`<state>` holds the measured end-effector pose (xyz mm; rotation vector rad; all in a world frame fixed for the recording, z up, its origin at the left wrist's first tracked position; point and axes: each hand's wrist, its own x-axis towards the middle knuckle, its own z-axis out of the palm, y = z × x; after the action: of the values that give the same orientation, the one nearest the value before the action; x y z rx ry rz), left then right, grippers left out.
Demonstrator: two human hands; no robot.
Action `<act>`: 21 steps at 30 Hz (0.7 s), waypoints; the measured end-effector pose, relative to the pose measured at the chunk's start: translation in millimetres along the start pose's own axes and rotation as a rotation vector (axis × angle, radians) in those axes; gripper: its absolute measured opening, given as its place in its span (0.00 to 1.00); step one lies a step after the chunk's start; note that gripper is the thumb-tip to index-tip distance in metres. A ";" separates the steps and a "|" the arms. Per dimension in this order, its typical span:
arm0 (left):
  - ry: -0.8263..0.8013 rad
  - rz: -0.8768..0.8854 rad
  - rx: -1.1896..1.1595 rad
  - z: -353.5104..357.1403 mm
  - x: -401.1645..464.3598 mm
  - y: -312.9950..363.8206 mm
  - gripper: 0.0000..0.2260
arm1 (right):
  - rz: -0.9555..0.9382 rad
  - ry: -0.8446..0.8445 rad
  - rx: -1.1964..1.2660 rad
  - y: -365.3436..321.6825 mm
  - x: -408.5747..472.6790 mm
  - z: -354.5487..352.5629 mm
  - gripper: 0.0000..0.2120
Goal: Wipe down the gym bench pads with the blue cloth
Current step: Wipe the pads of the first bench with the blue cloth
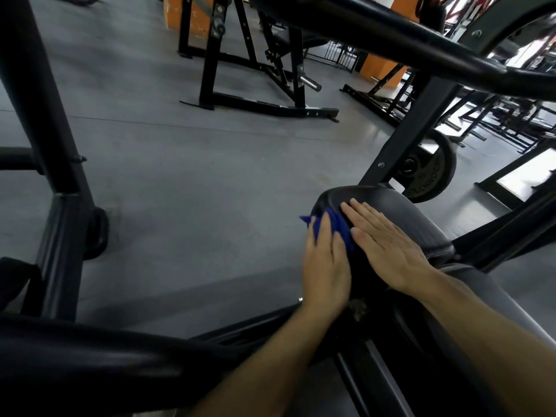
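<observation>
You have two hands in view, both at about 5 o'clock from the centre of the picture. Your left hand [326, 266] lies with straight fingers against the side of the bench pad [400, 215], and it presses one blue cloth [334, 228] onto the black cover. Only a part of the cloth shows: a folded edge between your two hands and one corner that sticks out at 9 o'clock from the fingertips. Your right hand [388, 245] rests flat on the top of the same pad, fingers straight and together, just beside the cloth at its 3 o'clock side. It holds nothing.

I count two pads: the one under your hands, and a second grey pad [469, 284] at 5 o'clock from it, under your right forearm.

One round weight plate [427, 171] hangs on the frame at 1 o'clock from the pad. One black bench frame [255, 70] stands on the grey floor [180, 176] at 12 o'clock, well apart from you. Two orange blocks [177, 16] show behind it, at the top edge.
</observation>
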<state>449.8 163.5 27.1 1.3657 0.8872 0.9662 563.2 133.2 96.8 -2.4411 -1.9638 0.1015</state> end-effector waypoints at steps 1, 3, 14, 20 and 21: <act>0.015 -0.041 0.006 -2.7 17.7 1.4 0.22 | -0.002 -0.013 -0.014 0.4 -0.3 -0.1 0.24; 0.051 -0.095 -0.021 -9.4 41.6 8.3 0.21 | -0.002 -0.028 -0.028 0.5 0.5 -0.9 0.24; -0.022 0.143 0.106 15.5 -50.7 -12.7 0.23 | -0.107 0.007 0.199 28.4 -45.6 0.3 0.26; 0.068 0.015 0.045 15.9 -11.7 1.2 0.23 | -0.032 0.071 0.244 24.4 -44.6 4.2 0.27; 0.069 0.043 0.051 17.6 -24.2 -0.1 0.23 | -0.005 0.100 0.247 24.6 -46.7 5.8 0.27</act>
<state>457.3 134.5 26.5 1.4071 0.9431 1.0348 576.9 82.2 92.0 -2.2404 -1.7976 0.2042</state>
